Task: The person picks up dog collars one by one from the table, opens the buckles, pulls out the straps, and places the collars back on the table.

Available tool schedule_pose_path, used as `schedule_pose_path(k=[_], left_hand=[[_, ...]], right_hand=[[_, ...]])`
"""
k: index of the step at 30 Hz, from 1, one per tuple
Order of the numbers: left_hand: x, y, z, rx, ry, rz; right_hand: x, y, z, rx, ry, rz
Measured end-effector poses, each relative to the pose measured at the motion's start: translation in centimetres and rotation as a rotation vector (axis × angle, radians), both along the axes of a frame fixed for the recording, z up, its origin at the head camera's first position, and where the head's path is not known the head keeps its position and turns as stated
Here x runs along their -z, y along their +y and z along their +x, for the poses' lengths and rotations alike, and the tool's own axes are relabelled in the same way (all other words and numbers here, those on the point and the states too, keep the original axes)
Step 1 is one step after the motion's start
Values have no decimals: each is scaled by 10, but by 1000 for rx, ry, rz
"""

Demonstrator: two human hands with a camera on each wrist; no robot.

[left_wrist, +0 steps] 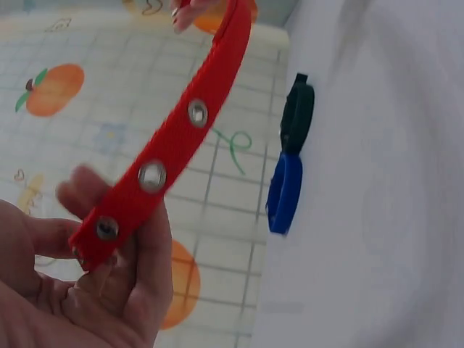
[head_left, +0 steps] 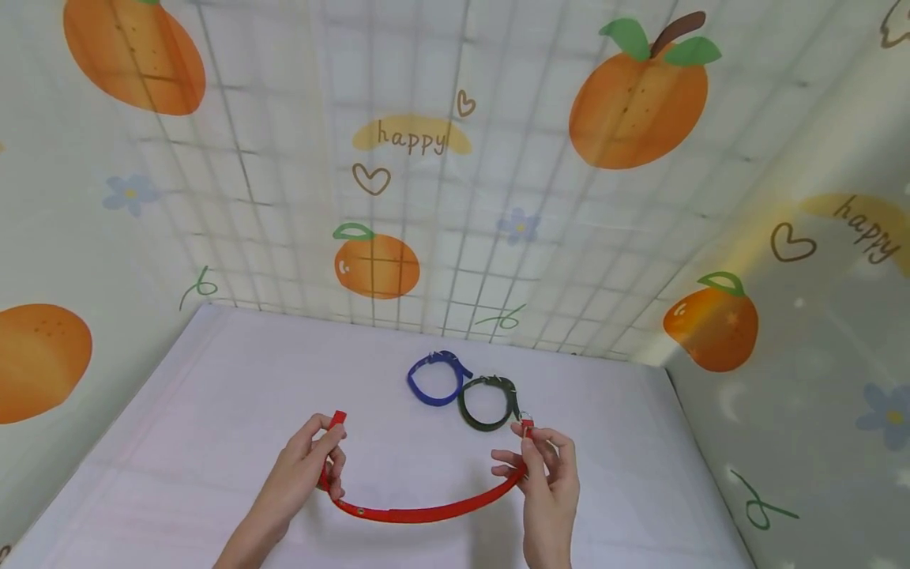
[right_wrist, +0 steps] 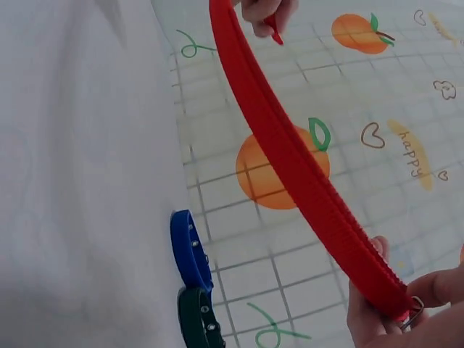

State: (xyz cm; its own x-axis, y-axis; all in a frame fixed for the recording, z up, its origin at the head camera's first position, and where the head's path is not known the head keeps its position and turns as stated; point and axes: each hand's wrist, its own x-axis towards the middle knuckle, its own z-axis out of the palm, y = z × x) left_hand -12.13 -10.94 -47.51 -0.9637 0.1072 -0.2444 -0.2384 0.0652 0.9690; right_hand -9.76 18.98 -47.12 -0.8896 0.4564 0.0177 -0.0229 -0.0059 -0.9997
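Observation:
An unbuckled red collar (head_left: 419, 515) with metal eyelets hangs in a shallow curve between the two hands, above the table. My left hand (head_left: 307, 458) grips its eyelet end, and the tip sticks up past the thumb. In the left wrist view several eyelets show along the red strap (left_wrist: 177, 138). At the other end, my right hand (head_left: 550, 478) pinches the collar near its metal buckle (right_wrist: 414, 312). Beyond the hands, a blue collar (head_left: 438, 402) and a dark green collar (head_left: 486, 427) lie on the table, fastened into loops and touching each other.
The table (head_left: 235, 379) has a white cover. At its back stands a wire grid behind a printed cloth (head_left: 441, 253) with oranges and hearts. Similar cloth hangs on the left and right sides.

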Motion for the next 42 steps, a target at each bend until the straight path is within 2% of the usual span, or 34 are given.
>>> schedule_pose_path(k=[4, 9, 14, 17, 22, 24, 29, 35, 38, 42], left_hand=[[2, -17, -1, 4, 24, 17], [4, -35, 0, -20, 40, -8], [10, -49, 2, -37, 44, -53], [14, -55, 4, -52, 19, -109], [20, -60, 5, -51, -13, -293], [23, -61, 5, -42, -7, -353], [32, -66, 3, -15, 30, -426], [42, -74, 2, 61, 32, -459], [47, -78, 2, 110, 36, -491], [53, -82, 2, 168, 36, -497]], right_hand=[[6, 11, 1, 24, -25, 10], [11, 30, 2, 40, -66, -6], [13, 50, 1, 96, -158, 24], [16, 58, 1, 123, -214, 58], [25, 66, -1, 145, -282, 95], [30, 69, -1, 160, -308, 94], [44, 75, -2, 188, -385, 100], [59, 81, 3, 122, -452, 267], [64, 83, 5, 92, -490, 381], [68, 85, 5, 75, -520, 480]])
